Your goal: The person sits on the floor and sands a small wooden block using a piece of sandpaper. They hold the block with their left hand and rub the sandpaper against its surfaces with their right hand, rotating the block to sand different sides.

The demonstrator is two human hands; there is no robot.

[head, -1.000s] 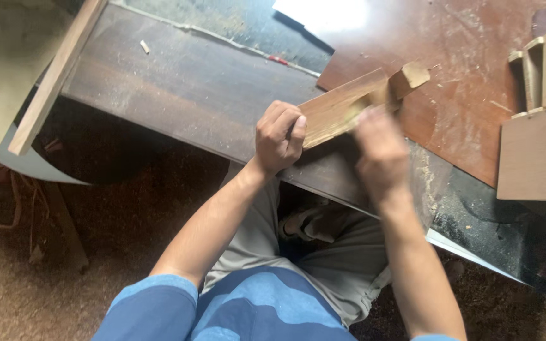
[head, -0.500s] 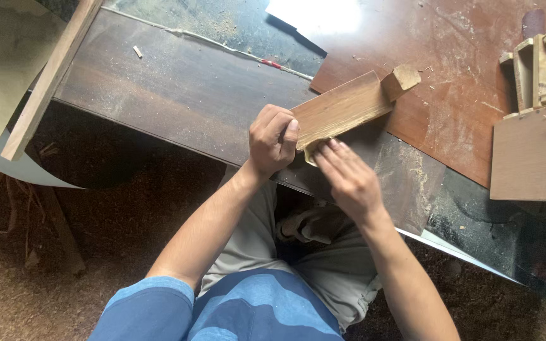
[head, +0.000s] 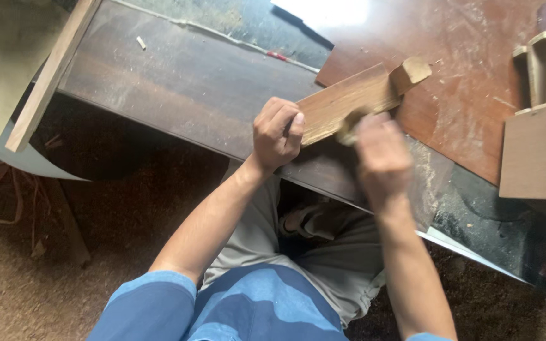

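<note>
1. Head view looks straight down on a person in a blue striped shirt seated at a dark worktop (head: 178, 82), with both hands on a wooden piece (head: 349, 101).
2. That wooden piece is a flat, light-brown board with a small block fixed across its far end; it lies tilted over the near edge of the worktop, its far end resting on a reddish-brown panel (head: 475, 76).
3. Left hand (head: 277, 131): its grip is closed around the near end of the board, thumb on top, pinning it in place.
4. Right hand (head: 380, 155) is blurred. It sits against the near long edge of the board, with what looks like a small pale object (head: 347, 131) under its fingers; whether that grip is tight on it, or what the object is, I cannot tell.
5. Judging from the pose, the work in hand is rubbing or smoothing the board's edge. Pale dust lies on the worktop just beside the right hand, which suggests some of that has been done.
6. How much remains cannot be read: the board's surface shows no clear line between worked and unworked parts.
7. At the right edge stand several small boxy wooden assemblies (head: 541, 145), well apart from both hands, untouched.
8. A loose pale plank (head: 52, 76) leans at the far left.
</note>
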